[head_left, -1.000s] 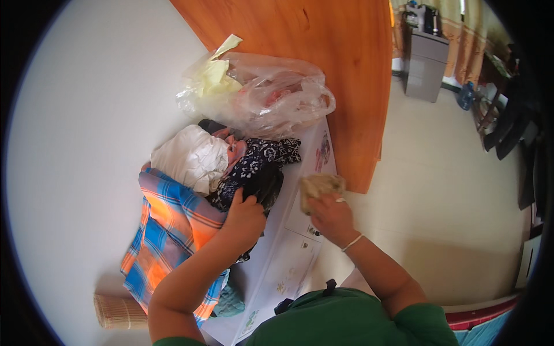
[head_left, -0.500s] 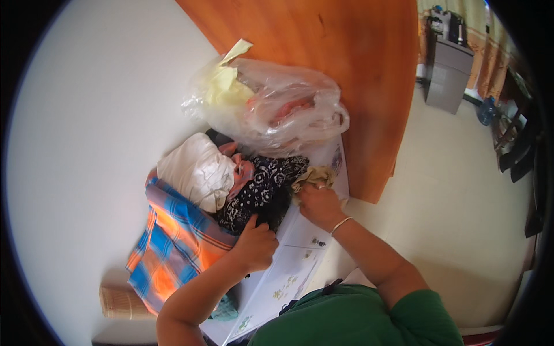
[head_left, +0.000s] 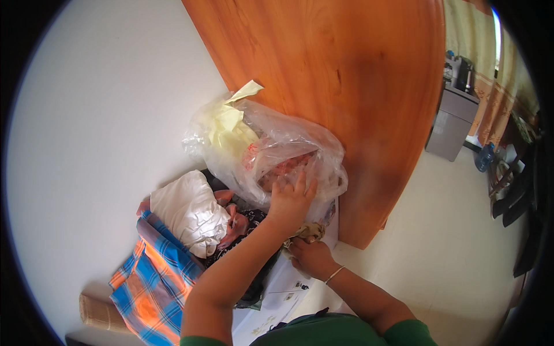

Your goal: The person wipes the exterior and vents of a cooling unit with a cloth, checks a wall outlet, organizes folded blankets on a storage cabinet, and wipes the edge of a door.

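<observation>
Shifted up from the dark patterned cloth (head_left: 254, 217) since half a second ago, a person's left hand (head_left: 290, 203) reaches to the mouth of a clear plastic bag (head_left: 231, 167), fingers extended and parted; whether the fingertips touch the film cannot be told. Beside it, the right hand (head_left: 313, 259), a pale band (head_left: 334, 275) at its wrist, is closed on a bunched khaki cloth (head_left: 311, 232), gripped just below the bag and over a white cabinet (head_left: 281, 288); the grip's underside is hidden. Inside the bag, reddish contents (head_left: 294, 166) show through, with a pale yellow piece (head_left: 228, 124) at its upper left. Left of the forearms lie a salmon cloth (head_left: 234, 229), a crumpled white cloth (head_left: 187, 213) and an orange-and-blue plaid cloth (head_left: 153, 282); farther out, a rolled mat (head_left: 104, 314) rests near the wall, a wooden panel (head_left: 358, 86) rises behind the bag, and a blue bottle (head_left: 485, 157) stands near a grey cabinet (head_left: 453, 127).
</observation>
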The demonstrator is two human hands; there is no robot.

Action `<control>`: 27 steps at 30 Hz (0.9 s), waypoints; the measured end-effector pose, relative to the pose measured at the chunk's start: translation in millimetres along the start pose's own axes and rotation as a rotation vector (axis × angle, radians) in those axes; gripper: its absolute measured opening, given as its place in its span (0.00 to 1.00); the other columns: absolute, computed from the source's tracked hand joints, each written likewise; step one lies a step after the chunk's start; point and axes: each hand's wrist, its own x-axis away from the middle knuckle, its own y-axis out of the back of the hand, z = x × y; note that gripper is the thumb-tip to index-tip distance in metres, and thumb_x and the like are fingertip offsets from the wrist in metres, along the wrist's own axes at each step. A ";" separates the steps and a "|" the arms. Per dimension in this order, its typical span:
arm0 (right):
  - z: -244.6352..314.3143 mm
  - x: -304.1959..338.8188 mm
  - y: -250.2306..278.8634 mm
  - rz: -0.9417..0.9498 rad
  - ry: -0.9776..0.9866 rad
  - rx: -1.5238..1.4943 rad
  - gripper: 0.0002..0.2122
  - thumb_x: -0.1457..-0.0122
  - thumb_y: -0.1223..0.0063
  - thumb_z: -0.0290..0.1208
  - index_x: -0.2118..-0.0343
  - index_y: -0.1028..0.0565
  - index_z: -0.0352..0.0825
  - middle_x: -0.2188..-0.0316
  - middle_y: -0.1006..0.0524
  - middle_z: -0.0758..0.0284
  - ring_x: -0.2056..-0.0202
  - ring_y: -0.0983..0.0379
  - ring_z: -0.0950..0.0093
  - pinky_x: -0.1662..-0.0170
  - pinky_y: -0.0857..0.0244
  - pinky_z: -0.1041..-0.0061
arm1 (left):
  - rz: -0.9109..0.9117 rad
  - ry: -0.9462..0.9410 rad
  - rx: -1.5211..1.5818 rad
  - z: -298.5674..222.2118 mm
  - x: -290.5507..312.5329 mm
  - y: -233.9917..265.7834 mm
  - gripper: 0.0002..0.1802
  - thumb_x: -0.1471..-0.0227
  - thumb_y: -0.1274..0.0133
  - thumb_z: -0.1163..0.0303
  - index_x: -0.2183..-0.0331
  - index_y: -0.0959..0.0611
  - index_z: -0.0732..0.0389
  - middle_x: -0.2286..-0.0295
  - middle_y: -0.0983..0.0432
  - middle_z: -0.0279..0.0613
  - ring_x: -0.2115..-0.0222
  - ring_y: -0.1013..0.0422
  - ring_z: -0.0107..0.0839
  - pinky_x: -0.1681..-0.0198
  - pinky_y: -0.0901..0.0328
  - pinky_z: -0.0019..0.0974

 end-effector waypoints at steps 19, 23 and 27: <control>-138.7 -39.5 3.6 -0.021 -0.073 0.068 0.12 0.61 0.46 0.38 0.72 0.28 0.39 0.75 0.27 0.64 0.74 0.30 0.66 0.74 0.35 0.70 | 0.290 -0.296 0.295 -20.9 43.7 -16.3 0.18 0.64 0.54 0.68 0.64 0.26 0.59 0.77 0.34 0.31 0.74 0.36 0.29 0.69 0.42 0.35; -158.3 -48.2 6.4 -0.017 -0.117 -0.031 0.13 0.61 0.45 0.39 0.73 0.28 0.37 0.76 0.28 0.63 0.74 0.31 0.65 0.71 0.35 0.72 | 0.417 -0.258 0.312 -23.6 48.4 -19.4 0.17 0.64 0.54 0.68 0.66 0.26 0.59 0.76 0.34 0.31 0.74 0.36 0.29 0.72 0.41 0.32; -157.5 -69.5 14.8 0.168 -0.182 0.071 0.14 0.61 0.45 0.37 0.71 0.27 0.35 0.73 0.27 0.61 0.70 0.30 0.64 0.67 0.35 0.71 | 0.529 -0.206 0.301 -19.8 45.9 -21.0 0.17 0.62 0.54 0.67 0.65 0.26 0.59 0.65 0.33 0.40 0.68 0.35 0.33 0.70 0.38 0.35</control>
